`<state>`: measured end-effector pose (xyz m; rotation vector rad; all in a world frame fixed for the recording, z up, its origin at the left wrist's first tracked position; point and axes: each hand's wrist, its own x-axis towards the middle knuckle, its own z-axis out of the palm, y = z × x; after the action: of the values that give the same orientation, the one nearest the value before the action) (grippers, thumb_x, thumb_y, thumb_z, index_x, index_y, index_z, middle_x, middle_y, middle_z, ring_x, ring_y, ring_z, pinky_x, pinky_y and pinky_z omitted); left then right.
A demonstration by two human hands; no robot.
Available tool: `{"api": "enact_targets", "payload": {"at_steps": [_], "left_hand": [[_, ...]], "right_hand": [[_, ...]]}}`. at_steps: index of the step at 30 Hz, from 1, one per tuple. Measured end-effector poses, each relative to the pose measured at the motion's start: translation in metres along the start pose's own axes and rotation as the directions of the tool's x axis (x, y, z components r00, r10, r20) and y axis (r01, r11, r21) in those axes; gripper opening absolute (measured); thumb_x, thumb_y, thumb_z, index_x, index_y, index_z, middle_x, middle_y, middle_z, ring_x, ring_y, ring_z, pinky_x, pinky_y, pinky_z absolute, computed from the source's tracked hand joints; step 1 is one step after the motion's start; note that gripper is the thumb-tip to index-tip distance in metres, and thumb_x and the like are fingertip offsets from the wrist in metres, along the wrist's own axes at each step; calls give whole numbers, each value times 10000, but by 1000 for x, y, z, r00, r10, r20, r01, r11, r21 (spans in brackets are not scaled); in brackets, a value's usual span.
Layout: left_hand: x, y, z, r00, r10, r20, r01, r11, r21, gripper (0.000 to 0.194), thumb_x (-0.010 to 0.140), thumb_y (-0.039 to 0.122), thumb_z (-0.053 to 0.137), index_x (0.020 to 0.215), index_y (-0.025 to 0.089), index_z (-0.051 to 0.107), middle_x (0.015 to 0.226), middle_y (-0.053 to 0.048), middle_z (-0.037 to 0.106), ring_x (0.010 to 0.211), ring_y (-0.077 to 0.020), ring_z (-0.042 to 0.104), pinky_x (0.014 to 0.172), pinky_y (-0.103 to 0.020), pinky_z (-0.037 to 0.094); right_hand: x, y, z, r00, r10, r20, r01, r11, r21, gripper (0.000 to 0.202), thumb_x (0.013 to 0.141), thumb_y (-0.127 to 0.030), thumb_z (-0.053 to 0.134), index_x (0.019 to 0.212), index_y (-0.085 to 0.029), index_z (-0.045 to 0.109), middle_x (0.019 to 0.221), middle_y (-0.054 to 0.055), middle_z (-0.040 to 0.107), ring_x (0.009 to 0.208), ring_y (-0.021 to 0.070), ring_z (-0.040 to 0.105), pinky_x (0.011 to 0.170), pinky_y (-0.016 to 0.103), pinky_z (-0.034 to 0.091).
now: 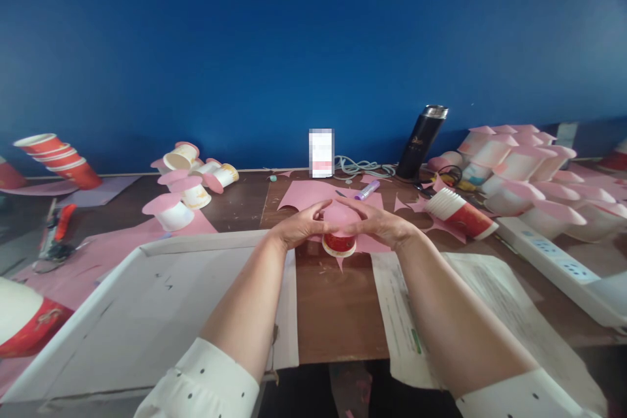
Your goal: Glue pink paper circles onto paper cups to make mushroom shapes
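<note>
At the middle of the table stands a red paper cup (337, 245), its yellow-patterned rim facing down. A pink paper disc (341, 217) lies on top of it. My left hand (306, 222) curves round the disc and cup from the left, thumb at the disc's near edge. From the right, my right hand (379, 222) curves round the same disc and cup, its fingers at the far edge. Behind my hands lies a pink paper sheet (298, 194) with a purple marker (367, 190) on it.
Cups with pink discs stand in groups at the left (171, 214) and right (543, 157). A black bottle (422, 144), stacked red cups (463, 215) and a power strip (548, 251) are on the right. A white box lid (186, 300) lies front left; a red cup stack (59, 157) leans far left.
</note>
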<state>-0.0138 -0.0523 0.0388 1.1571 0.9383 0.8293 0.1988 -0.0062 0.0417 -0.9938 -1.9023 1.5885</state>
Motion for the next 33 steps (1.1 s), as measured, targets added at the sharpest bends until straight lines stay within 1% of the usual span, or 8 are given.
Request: {"api": "enact_targets", "payload": {"at_steps": [5, 7, 12, 15, 20, 25, 28, 33], "left_hand": [[1, -2, 0, 999, 17, 28, -17, 1000, -5, 1052, 620, 392, 793, 1479, 246, 204, 1530, -198, 175, 1301, -392, 372, 962, -481, 430], [0, -1, 1, 999, 25, 41, -25, 1000, 1, 1056, 620, 398, 792, 1480, 244, 199, 1530, -194, 181, 1299, -391, 376, 969, -482, 425], [1, 0, 3, 997, 76, 6, -76, 993, 92, 1021, 616, 375, 794, 1466, 207, 254, 1537, -165, 197, 1418, -344, 138, 1071, -421, 313], [1, -1, 2, 997, 79, -4, -78, 988, 131, 1016, 622, 372, 787, 1467, 192, 251, 1527, -173, 227, 1426, -333, 106, 1090, -419, 275], [2, -3, -1, 998, 66, -8, -64, 985, 158, 998, 645, 388, 764, 1471, 197, 238, 1508, -186, 266, 1421, -340, 125, 1063, -447, 308], [1, -2, -1, 999, 49, -13, -46, 984, 171, 971, 660, 369, 755, 1469, 211, 242, 1516, -181, 242, 1416, -327, 155, 1033, -434, 358], [1, -2, -1, 999, 46, -1, -45, 988, 149, 987, 654, 364, 760, 1474, 225, 228, 1519, -179, 230, 1400, -353, 190, 979, -433, 418], [0, -3, 0, 999, 33, -5, -32, 993, 111, 1005, 633, 353, 777, 1471, 233, 236, 1492, -184, 283, 1378, -375, 230, 937, -432, 455]], "right_hand": [[0, -2, 1, 1000, -2, 16, 2, 1000, 3, 855, 644, -389, 786, 1399, -353, 386, 1497, 4, 342, 1399, 281, 253, 1154, 483, 189], [0, -2, 1, 1000, -1, 16, 1, 1000, -5, 855, 647, -393, 784, 1400, -361, 381, 1486, 3, 361, 1386, 289, 280, 1148, 493, 204], [1, 1, 0, 1000, -24, 1, 24, 998, -65, 875, 631, -402, 790, 1402, -369, 379, 1480, 0, 369, 1384, 316, 277, 1140, 534, 199], [1, 2, -1, 1000, -26, -1, 26, 996, -88, 875, 634, -412, 785, 1404, -379, 370, 1483, -9, 364, 1390, 317, 264, 1140, 540, 194], [0, -2, 1, 1000, -20, 10, 21, 996, -85, 859, 629, -414, 786, 1393, -368, 397, 1467, -5, 393, 1375, 309, 301, 1141, 512, 221], [-1, -5, 3, 1000, 0, 28, 1, 999, -41, 866, 642, -406, 779, 1405, -377, 371, 1453, -7, 413, 1363, 299, 328, 1137, 494, 247], [-1, -6, 4, 999, 5, 36, -3, 1000, -31, 856, 646, -401, 778, 1403, -375, 378, 1427, -3, 450, 1371, 296, 316, 1144, 480, 234], [-2, -7, 5, 999, -3, 49, 2, 1000, 14, 860, 651, -373, 782, 1406, -369, 370, 1457, -9, 409, 1367, 275, 326, 1139, 452, 261]]}}
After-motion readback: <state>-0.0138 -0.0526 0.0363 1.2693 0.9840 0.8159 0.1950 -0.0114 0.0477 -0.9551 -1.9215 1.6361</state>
